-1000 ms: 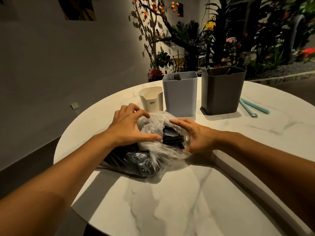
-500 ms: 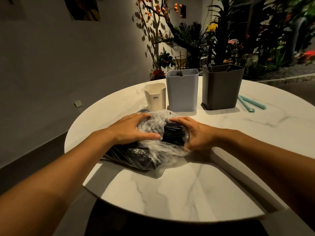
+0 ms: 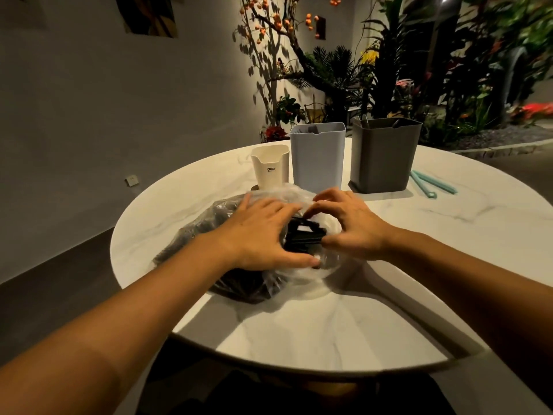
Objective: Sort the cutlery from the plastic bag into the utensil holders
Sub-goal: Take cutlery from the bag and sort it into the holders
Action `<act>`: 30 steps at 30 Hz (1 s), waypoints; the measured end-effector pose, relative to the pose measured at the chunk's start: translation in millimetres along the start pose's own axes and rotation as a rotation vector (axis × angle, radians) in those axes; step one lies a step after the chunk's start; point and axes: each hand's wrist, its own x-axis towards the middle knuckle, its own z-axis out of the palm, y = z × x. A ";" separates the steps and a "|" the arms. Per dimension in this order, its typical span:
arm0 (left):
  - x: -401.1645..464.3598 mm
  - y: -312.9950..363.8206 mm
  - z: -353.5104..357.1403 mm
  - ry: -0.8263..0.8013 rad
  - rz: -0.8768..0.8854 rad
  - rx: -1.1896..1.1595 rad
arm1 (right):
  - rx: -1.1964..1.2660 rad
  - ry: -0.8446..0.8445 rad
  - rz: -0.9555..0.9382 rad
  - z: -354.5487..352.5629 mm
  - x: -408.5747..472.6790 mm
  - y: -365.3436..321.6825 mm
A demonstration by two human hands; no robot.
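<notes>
A clear plastic bag [image 3: 206,229] full of black cutlery [image 3: 302,235] lies on the round white marble table [image 3: 299,324]. My left hand [image 3: 260,232] lies over the bag with fingers spread and thumb pressing the plastic at the near side. My right hand [image 3: 350,226] has curled fingers that pinch the plastic at the bag's mouth, just right of the black cutlery ends. Behind the bag stand three holders: a small cream one [image 3: 270,169], a light blue one [image 3: 317,157] and a dark grey one [image 3: 383,154].
Two teal sticks [image 3: 431,184] lie on the table right of the grey holder. Potted plants and a branch with orange fruit stand beyond the far edge. The table's near rim runs close below my forearms.
The view has shifted, so the table sits further back. My left hand has flattened and spread over the bag. My right hand has lifted and its fingers now curl at the bag's opening.
</notes>
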 end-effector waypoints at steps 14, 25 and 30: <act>7.4 -52.5 16.7 0.066 0.083 -0.228 | 0.260 -0.012 0.033 22.3 33.0 8.4; 35.0 -60.1 1.0 0.204 -0.173 -0.177 | 0.243 0.091 0.016 41.3 53.0 4.5; 48.6 -29.2 -0.6 0.449 0.041 -0.240 | 0.084 0.378 -0.140 41.7 51.8 11.2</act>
